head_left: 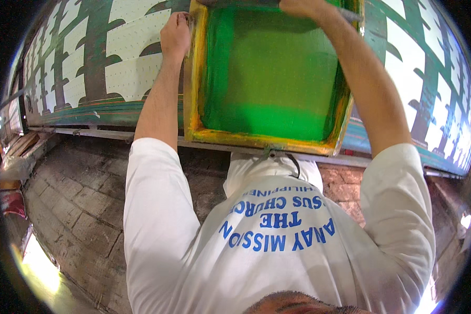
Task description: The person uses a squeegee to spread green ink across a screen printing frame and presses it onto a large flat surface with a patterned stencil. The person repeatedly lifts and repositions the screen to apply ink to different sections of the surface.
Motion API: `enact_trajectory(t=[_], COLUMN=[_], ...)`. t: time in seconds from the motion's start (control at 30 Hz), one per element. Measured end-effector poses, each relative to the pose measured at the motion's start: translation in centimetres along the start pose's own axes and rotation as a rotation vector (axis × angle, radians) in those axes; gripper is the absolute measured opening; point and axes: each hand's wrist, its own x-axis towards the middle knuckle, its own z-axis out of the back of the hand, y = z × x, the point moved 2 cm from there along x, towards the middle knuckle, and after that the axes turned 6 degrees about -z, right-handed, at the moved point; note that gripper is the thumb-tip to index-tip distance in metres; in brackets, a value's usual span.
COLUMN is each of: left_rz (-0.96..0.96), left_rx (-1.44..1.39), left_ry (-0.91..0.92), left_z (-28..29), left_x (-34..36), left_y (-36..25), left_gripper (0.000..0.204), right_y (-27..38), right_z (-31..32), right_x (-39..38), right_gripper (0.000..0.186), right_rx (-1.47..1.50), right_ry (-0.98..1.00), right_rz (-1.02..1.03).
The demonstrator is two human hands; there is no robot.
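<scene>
A screen printing frame (193,112) with yellow-stained wooden sides lies in front of me on a long printing table. Its mesh (282,78) is green, with brighter green along the near end and the left side. My left hand (176,35) is closed at the frame's upper left side, its fingers curled against the wood. At the far end of the frame, my right hand (304,7) is closed over a dark squeegee (350,14) spanning the mesh. The picture's top edge cuts off part of that hand and most of the squeegee.
White cut fabric pieces (133,76) lie in rows on the green table (97,83) left of the frame, and more white pieces (403,73) lie to its right. A rail (110,134) runs along the table's near edge. Below is a brick-paved floor (83,204).
</scene>
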Motion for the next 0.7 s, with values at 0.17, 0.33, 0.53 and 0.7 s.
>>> enact_trajectory(t=[0.17, 0.33, 0.53, 0.7], left_rz=[0.058, 0.024, 0.019, 0.008], left_rx=[0.057, 0.127, 0.142, 0.175], left_ry=[0.000, 0.012, 0.044, 0.042], left_z=[-0.9, -1.6, -0.9, -0.2], left_x=[0.6, 1.1, 0.7, -0.3], left_y=[1.3, 1.7, 0.6, -1.2], left_gripper=[0.042, 0.043, 0.045, 0.052], right_y=[7.0, 13.3, 15.6, 15.3], right_z=[-3.4, -5.9, -6.4, -5.8], right_x=[-15.0, -27.3, -30.6, -30.3], right_gripper=[0.022, 0.031, 0.050, 0.023], right_rx=[0.015, 0.058, 0.131, 0.123], right_ry=[0.121, 0.109, 0.077, 0.081], right_rz=[-0.056, -0.110, -0.178, -0.126])
